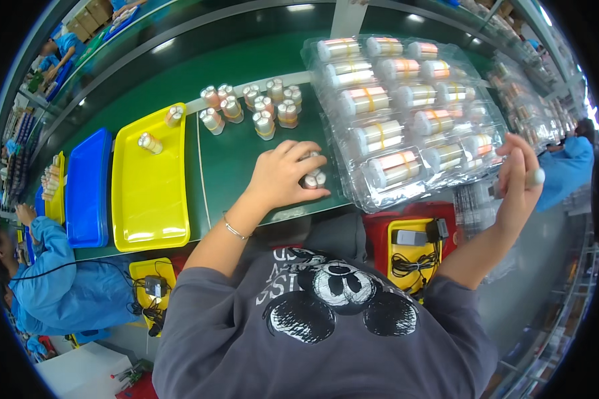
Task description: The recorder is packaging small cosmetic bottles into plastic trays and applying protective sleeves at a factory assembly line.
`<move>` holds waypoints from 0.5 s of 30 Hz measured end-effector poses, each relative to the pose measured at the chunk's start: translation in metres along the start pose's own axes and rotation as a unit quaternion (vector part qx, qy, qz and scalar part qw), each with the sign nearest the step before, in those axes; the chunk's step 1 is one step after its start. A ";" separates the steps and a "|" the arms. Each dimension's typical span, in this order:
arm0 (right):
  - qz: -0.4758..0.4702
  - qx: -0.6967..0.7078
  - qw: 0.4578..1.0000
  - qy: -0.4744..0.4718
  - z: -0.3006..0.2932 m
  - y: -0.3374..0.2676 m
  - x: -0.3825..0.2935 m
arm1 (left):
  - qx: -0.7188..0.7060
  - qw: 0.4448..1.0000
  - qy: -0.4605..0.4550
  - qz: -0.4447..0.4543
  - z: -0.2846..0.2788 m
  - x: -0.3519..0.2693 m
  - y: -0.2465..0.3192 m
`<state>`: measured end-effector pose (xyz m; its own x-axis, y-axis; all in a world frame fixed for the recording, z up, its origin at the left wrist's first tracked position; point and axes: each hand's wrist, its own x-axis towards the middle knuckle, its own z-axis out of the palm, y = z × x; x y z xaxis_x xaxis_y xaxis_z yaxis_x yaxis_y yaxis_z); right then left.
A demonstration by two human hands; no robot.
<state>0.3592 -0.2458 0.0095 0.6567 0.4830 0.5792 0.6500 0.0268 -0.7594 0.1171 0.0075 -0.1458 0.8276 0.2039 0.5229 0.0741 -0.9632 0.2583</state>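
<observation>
My left hand [290,172] curls around bundled white-ended cylinders [313,180] that stand on the green work surface [239,169]. My fingers partly cover them. Beyond that hand stand several similar bundles [263,124], some with yellow bands. To its right, a stack of clear plastic blister trays [352,192] carries rows of banded bundles [394,168] lying on their sides. My right hand [519,174] is raised by the trays' right edge, its fingers close together. A pale round piece [535,176] shows on it; whether it is worn or held is unclear.
Left lie a yellow tray [149,199] with two bundles and a blue tray [87,199]. Below the table edge, a yellow bin [412,254] holds cables and adapters. Co-workers in blue sit at left [75,284] and right [566,169]. More filled blister trays [524,99] stand far right.
</observation>
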 end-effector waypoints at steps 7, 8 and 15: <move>0.044 0.024 0.998 0.035 -0.015 0.012 -0.024 | -0.061 0.982 0.173 0.050 -0.003 0.000 -0.031; 0.058 0.029 0.997 0.034 -0.017 0.012 -0.026 | -0.099 0.972 0.208 0.044 -0.010 0.000 -0.033; 0.040 0.057 0.996 -0.048 -0.001 0.000 -0.023 | -0.208 0.938 0.258 0.106 -0.085 0.121 0.019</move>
<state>0.3441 -0.2574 -0.0035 0.6609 0.5690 0.4893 0.5467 0.0816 -0.8333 0.1716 0.0289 -0.0089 0.4124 0.1752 0.8940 -0.3738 -0.8624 0.3415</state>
